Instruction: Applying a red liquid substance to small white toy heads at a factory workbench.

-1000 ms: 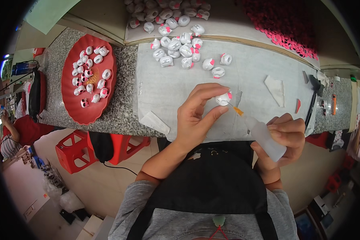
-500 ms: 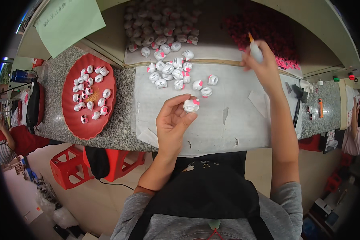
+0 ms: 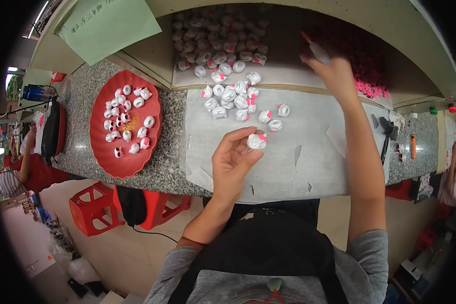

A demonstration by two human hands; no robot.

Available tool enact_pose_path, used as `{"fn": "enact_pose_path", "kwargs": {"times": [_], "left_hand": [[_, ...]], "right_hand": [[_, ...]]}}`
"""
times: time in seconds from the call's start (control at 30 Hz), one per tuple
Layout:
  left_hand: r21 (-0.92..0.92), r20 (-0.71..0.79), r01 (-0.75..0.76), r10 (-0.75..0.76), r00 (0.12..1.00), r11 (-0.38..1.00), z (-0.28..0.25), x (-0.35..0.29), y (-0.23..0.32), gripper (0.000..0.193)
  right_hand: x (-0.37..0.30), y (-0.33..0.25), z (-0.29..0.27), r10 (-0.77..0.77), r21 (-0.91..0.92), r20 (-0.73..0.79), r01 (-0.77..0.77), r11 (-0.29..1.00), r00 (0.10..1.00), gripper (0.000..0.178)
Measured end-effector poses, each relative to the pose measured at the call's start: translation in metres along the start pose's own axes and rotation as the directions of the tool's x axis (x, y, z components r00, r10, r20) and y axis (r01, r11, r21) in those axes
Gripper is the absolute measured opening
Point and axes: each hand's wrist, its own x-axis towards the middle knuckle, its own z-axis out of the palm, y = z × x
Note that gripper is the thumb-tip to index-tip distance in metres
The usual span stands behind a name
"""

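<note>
Between thumb and fingertips, my left hand (image 3: 232, 158) pinches a small white cat-head bead (image 3: 257, 142) with a pink bow, above the paper-covered worktop. My right hand (image 3: 335, 75) is raised at the back, under the shelf, slightly blurred. It grips a small white squeeze bottle (image 3: 319, 52) with a thin orange tip that points up and left. Beside it lies a heap of small pink pieces (image 3: 370, 71). Loose white beads (image 3: 228, 95), some with pink bows, lie just beyond my left hand, and a larger pile of beads (image 3: 215, 38) fills the shelf behind.
A red scalloped plate (image 3: 106, 159) with several beads stands on the speckled counter at left. A green paper note (image 3: 111, 30) hangs at upper left. An orange lighter (image 3: 413, 146) and a dark pen-like tool (image 3: 384, 148) lie at right. Red stools (image 3: 93, 207) stand below.
The whole view has shifted a little to the right. My right hand has turned the bottle further left beside the pink pieces. My left hand keeps its pinch on the bead.
</note>
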Motion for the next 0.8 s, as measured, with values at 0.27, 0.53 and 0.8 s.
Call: {"fn": "enact_pose_path", "kwargs": {"times": [0.27, 0.53, 0.8], "left_hand": [[0.043, 0.109, 0.011, -0.015, 0.994, 0.999, 0.015, 0.005, -0.012, 0.035], [0.398, 0.270, -0.249, 0.146, 0.952, 0.883, 0.022, -0.003, -0.012, 0.029], [0.524, 0.340, -0.338, 0.171, 0.925, 0.782, 0.025, -0.008, -0.009, 0.030]], "right_hand": [[-0.122, -0.053, -0.024, 0.267, 0.566, 0.267, -0.375, 0.734, 0.926, 0.008], [-0.144, -0.057, -0.014, 0.252, 0.758, 0.262, -0.360, 0.544, 0.932, 0.009], [-0.147, -0.057, -0.012, 0.258, 0.715, 0.229, -0.342, 0.610, 0.939, 0.008]]}}
